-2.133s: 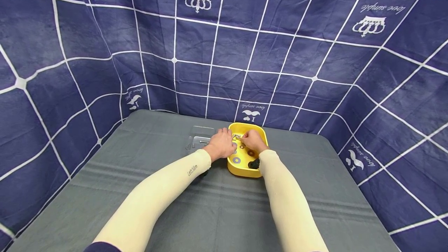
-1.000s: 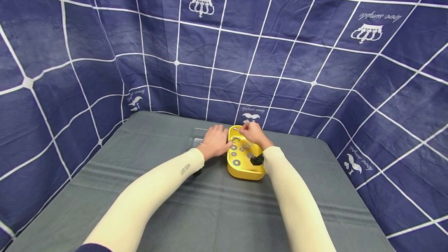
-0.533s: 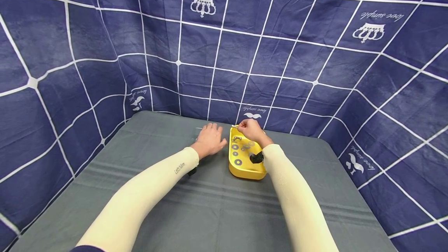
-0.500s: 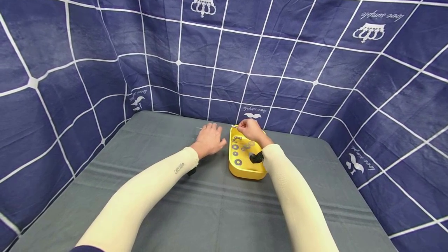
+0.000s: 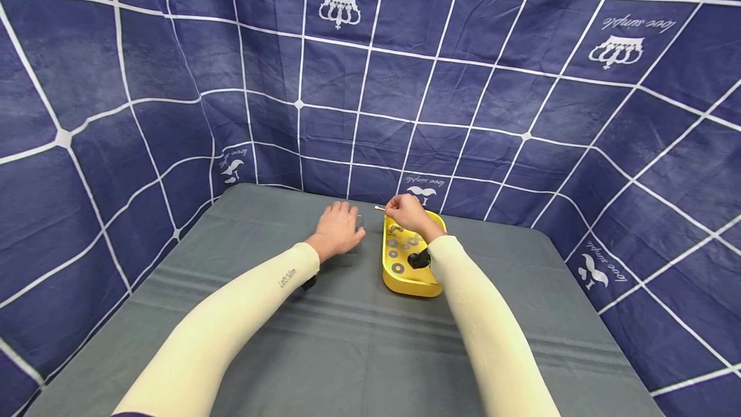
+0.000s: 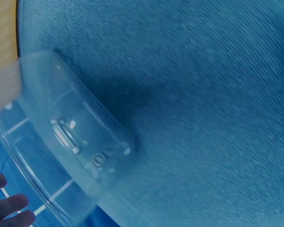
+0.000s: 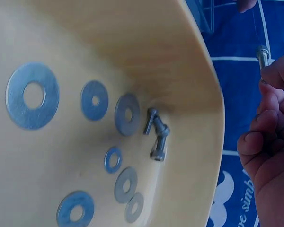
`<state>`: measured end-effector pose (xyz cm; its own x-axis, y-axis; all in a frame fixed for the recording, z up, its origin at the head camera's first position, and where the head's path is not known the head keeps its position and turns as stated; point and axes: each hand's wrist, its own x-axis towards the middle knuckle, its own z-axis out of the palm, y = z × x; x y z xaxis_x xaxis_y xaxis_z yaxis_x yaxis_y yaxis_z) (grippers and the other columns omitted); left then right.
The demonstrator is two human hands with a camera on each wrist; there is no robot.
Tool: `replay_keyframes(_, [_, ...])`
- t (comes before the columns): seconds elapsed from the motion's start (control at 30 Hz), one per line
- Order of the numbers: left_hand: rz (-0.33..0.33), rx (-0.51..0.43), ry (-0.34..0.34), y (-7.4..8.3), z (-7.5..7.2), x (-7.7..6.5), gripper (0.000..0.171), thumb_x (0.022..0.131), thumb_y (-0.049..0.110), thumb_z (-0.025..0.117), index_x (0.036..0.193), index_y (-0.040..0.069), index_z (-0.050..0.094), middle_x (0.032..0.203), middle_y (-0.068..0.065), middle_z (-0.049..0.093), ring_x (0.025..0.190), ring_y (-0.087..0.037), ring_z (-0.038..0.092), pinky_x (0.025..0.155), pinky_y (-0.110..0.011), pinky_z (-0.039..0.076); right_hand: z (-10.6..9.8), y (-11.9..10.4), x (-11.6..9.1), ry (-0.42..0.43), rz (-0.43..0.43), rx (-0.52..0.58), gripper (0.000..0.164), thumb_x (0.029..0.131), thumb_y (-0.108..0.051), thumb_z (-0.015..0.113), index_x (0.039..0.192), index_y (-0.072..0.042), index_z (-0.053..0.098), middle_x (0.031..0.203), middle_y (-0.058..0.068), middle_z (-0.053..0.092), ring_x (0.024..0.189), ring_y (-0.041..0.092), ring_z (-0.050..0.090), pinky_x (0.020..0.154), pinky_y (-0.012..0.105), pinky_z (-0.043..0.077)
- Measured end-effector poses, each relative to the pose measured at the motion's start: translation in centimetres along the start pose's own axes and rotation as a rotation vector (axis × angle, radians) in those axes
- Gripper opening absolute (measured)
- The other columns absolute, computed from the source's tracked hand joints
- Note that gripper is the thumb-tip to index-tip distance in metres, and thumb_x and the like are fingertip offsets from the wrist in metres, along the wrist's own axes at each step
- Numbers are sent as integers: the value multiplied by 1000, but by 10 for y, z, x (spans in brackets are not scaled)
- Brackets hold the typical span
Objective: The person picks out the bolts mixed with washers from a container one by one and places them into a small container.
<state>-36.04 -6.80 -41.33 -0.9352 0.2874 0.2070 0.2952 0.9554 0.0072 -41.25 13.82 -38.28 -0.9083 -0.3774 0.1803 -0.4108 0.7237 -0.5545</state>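
Observation:
My right hand (image 5: 407,212) pinches a small socket-head bolt (image 7: 262,56) between thumb and fingertip, head outward, just beyond the left rim of the yellow bin (image 5: 412,288). Inside that bin lie several flat washers (image 7: 42,111) and a few more bolts (image 7: 159,146), grouped near its wall. To the left, my left hand (image 5: 338,227) has its fingers extended over a clear plastic box (image 6: 92,111), hiding most of it in the head view. A bolt (image 6: 64,137) and a small ring (image 6: 99,159) show in the box.
A grey cloth covers the table (image 5: 370,352). Blue gridded curtain (image 5: 428,69) hangs behind and along both sides, close to the bin's far end. The yellow bin stands a short way right of the clear box.
My right hand has lifted the bolt from the bin and carried it left past the rim. My left hand has left the bin's edge and moved left over the clear box.

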Motion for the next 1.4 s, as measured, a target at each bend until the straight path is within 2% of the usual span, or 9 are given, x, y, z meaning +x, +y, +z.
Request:
replay_keyframes(0.23, [-14, -7, -5, -14, -2, -6, 57, 96, 43, 53, 136, 2, 54, 127, -19, 57, 123, -36, 52, 106, -51, 40, 7, -11, 7, -1, -32, 10, 12, 88, -9, 62, 88, -3, 72, 77, 3, 68, 66, 8, 55, 63, 21, 45])
replay_keyframes(0.47, [-23, -7, 25, -26, 0, -11, 55, 95, 42, 55, 131, 1, 56, 123, -20, 59, 120, -37, 53, 104, -51, 41, 15, -19, 11, -15, -63, 19, 13, 87, -9, 61, 86, -3, 72, 74, 1, 65, 60, 7, 51, 56, 19, 41])
replay_keyframes(0.67, [-36, -21, 8, -36, -2, -18, 59, 95, 41, 55, 137, 0, 52, 127, -21, 58, 124, -38, 51, 106, -52, 40, 20, -27, 15, -31, -93, 8, 14, 87, -10, 61, 86, -3, 73, 74, 0, 65, 64, 7, 52, 62, 21, 43])
replay_keyframes(0.9, [-45, -27, 8, -48, -3, -23, 60, 95, 41, 57, 139, 0, 51, 130, -22, 57, 125, -38, 51, 107, -52, 40, 28, -37, 18, -43, -106, -34, 13, 87, -9, 61, 86, -2, 73, 74, 1, 65, 64, 9, 52, 62, 21, 43])
replay_keyframes(1.13, [-54, -38, -27, -58, -2, -27, 61, 96, 41, 55, 141, 1, 49, 132, -21, 55, 128, -38, 49, 109, -52, 39, 35, -42, 20, -69, -108, -31, 13, 88, -9, 62, 87, -3, 73, 74, 1, 66, 64, 9, 52, 62, 21, 43])
replay_keyframes(1.4, [-68, -59, -14, -67, 0, -32, 61, 96, 42, 58, 140, 2, 51, 130, -22, 57, 127, -38, 50, 106, -53, 41, 47, -45, 25, -84, -135, -33, 13, 88, -11, 63, 86, -4, 73, 73, 0, 66, 64, 7, 52, 63, 21, 43])
